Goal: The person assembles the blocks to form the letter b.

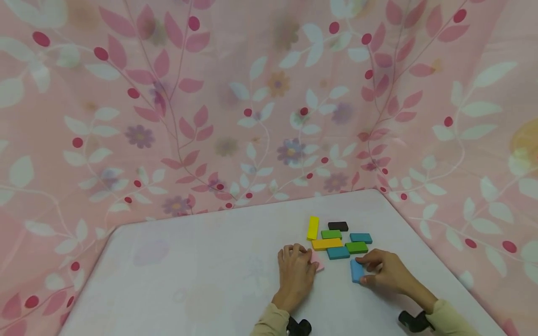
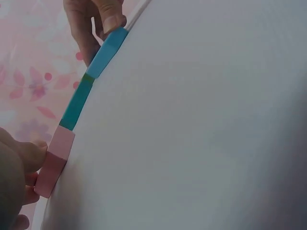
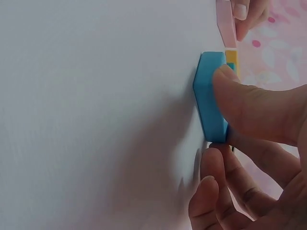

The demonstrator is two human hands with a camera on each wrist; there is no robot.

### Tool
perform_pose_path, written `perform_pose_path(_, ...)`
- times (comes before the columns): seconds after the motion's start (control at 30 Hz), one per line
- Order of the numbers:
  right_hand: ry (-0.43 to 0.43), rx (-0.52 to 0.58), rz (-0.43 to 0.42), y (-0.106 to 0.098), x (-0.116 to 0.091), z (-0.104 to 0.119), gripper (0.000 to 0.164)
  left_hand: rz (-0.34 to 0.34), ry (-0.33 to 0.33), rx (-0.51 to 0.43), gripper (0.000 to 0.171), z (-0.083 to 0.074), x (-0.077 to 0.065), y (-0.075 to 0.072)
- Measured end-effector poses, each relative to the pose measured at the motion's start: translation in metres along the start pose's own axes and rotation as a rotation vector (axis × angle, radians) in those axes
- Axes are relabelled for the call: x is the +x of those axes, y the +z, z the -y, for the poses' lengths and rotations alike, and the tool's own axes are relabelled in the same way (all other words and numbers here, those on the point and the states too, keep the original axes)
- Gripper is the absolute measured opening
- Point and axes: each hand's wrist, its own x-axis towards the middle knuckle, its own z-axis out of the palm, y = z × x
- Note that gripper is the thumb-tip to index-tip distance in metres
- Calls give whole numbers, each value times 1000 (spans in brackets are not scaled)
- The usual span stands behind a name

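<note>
My left hand (image 1: 294,273) grips a pink block (image 1: 318,265) lying on the table, its fingers covering most of it from above. In the left wrist view the thumb presses along one side of that pink block (image 2: 56,158). To the right, my right hand (image 1: 388,272) pinches a light blue block (image 1: 356,271) at its two ends. The right wrist view shows the thumb on the blue block (image 3: 211,93), with the other fingers curled below and behind. A teal block (image 1: 338,253) lies flat between and just beyond the two hands.
Beyond the hands lie an orange block (image 1: 327,244), a yellow block (image 1: 313,228), a black block (image 1: 338,226), two green blocks (image 1: 356,248) and a second teal block (image 1: 360,238). The white table (image 1: 189,270) meets floral pink cloth (image 1: 260,154) at its back and sides.
</note>
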Motion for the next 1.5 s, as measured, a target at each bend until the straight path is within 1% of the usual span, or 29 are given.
perform_pose_path(0.13, -30, 15, 25, 6, 1, 6, 48, 11, -14, -13, 35, 10, -2, -7)
perform_pose_path(0.3, -49, 50, 51, 13, 3, 14, 48, -3, -13, -21, 35, 23, -5, -12)
perform_pose_path(0.47, -108, 59, 73, 22, 10, 25, 47, -60, 15, -17, 32, 39, -9, -18)
perform_pose_path(0.53, -141, 66, 77, 27, 14, 30, 47, -90, 31, -6, 31, 46, -10, -23)
perform_pose_path(0.6, -167, 83, 85, 33, 19, 37, 47, -103, 39, -2, 31, 53, -11, -27)
perform_pose_path(0.7, -195, 115, 111, 42, 25, 50, 47, -100, 33, -8, 29, 63, -14, -35)
perform_pose_path(0.87, -215, 166, 177, 58, 32, 72, 48, -89, 9, -15, 27, 80, -20, -47)
perform_pose_path(0.97, -233, 173, 200, 67, 38, 86, 49, -94, 2, -21, 27, 89, -24, -55)
perform_pose_path(1.13, -273, 156, 223, 81, 46, 108, 51, -86, 18, -18, 26, 101, -28, -65)
perform_pose_path(1.23, -298, 128, 238, 89, 52, 119, 51, -66, 21, -22, 26, 108, -29, -70)
perform_pose_path(1.37, -322, 91, 252, 100, 59, 128, 52, -45, 28, -32, 27, 116, -32, -76)
perform_pose_path(1.5, -344, 64, 252, 109, 61, 137, 52, -42, 43, -46, 29, 124, -35, -82)
